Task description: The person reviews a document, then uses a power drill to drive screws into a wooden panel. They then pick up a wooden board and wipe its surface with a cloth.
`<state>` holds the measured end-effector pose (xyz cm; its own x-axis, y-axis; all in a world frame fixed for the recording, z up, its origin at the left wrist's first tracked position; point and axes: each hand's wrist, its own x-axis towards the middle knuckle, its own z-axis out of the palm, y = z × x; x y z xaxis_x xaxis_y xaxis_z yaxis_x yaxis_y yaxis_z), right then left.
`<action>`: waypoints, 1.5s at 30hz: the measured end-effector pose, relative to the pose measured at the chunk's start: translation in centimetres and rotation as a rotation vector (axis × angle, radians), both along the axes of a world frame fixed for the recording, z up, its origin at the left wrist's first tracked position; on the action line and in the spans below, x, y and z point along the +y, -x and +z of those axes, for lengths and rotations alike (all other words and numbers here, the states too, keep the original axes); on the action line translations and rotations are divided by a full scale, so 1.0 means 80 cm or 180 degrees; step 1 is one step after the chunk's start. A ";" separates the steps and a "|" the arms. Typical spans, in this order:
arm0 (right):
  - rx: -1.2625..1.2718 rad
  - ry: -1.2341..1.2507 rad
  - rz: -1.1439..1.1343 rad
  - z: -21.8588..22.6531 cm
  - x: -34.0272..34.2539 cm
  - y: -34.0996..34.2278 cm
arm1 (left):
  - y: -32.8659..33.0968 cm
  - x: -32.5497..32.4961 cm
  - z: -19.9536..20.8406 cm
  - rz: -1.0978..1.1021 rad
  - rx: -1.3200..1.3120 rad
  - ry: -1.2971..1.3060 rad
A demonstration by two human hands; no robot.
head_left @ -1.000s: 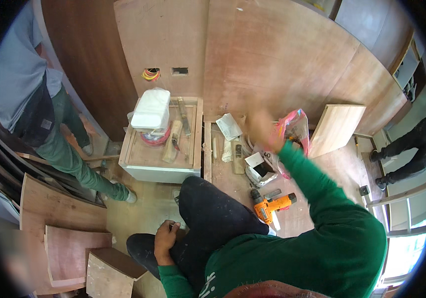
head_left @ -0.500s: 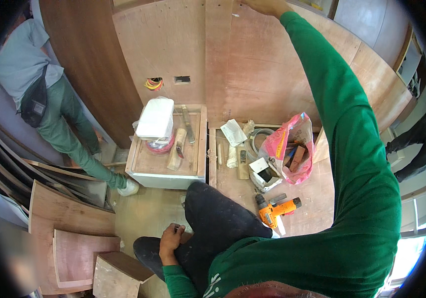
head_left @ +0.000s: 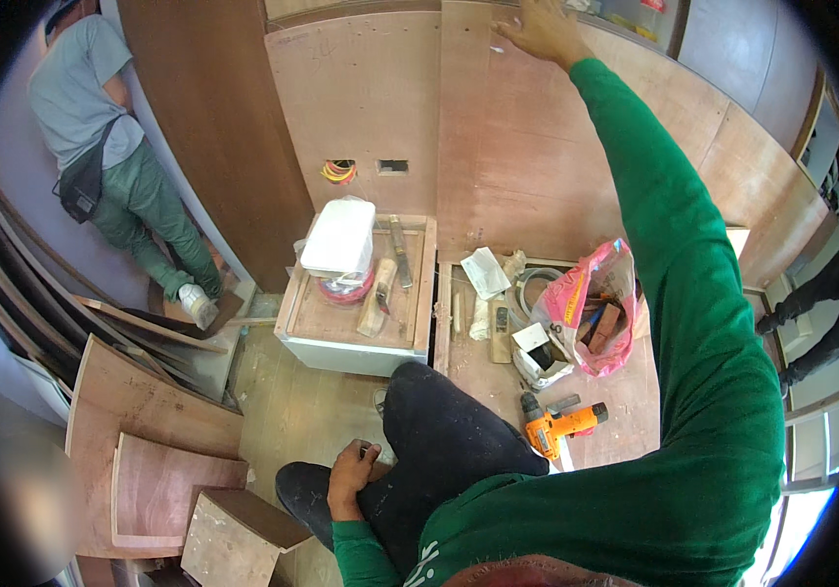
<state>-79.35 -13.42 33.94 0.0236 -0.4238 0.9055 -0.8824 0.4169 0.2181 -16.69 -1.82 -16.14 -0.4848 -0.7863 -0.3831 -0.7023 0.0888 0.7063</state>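
My right arm reaches up and forward, and my right hand is at the top edge of the curved plywood panel, its fingers spread. Beside my bent knee, my left hand is curled closed. A small dark bit shows by its thumb, too little to name. In front of my knees is a box-like cabinet with a white plastic container, a roll of pink material, a wooden-handled tool and a flat metal strip on it.
An orange cordless drill lies right of my thigh, near a pink plastic bag of tools and a wooden hand plane. Curved plywood pieces stand at left. A co-worker stands far left; another person's dark-clothed legs are at right.
My view has shifted, so most things sit lower and further right. My right hand shows more fully, fingers spread. The co-worker's foot at left has drawn back from the cabinet.
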 end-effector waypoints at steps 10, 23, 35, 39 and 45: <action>-0.0454 -0.0712 0.0925 -0.213 0.076 -0.173 | 0.001 -0.011 -0.019 -0.0164 -0.0032 0.0235; -0.3227 -0.3108 0.1547 -0.553 0.234 -0.427 | 0.000 -0.010 -0.011 -0.0152 0.0058 -0.0001; -0.3256 -0.3085 0.1445 -0.556 0.234 -0.431 | 0.005 -0.004 0.005 -0.0181 0.0143 0.0113; -0.3301 -0.3063 0.1409 -0.549 0.227 -0.434 | 0.002 -0.006 -0.002 -0.0310 0.0195 0.0216; -0.3302 -0.2812 0.1688 -0.573 0.226 -0.426 | 0.018 0.007 0.131 0.0510 0.2148 0.0954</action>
<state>-45.29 4.62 -11.91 -0.1367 -0.9883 0.0684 -0.8037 0.0702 -0.5908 -18.12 -1.27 -5.62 -0.4094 -0.8907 0.1978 -0.1464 0.2781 0.9493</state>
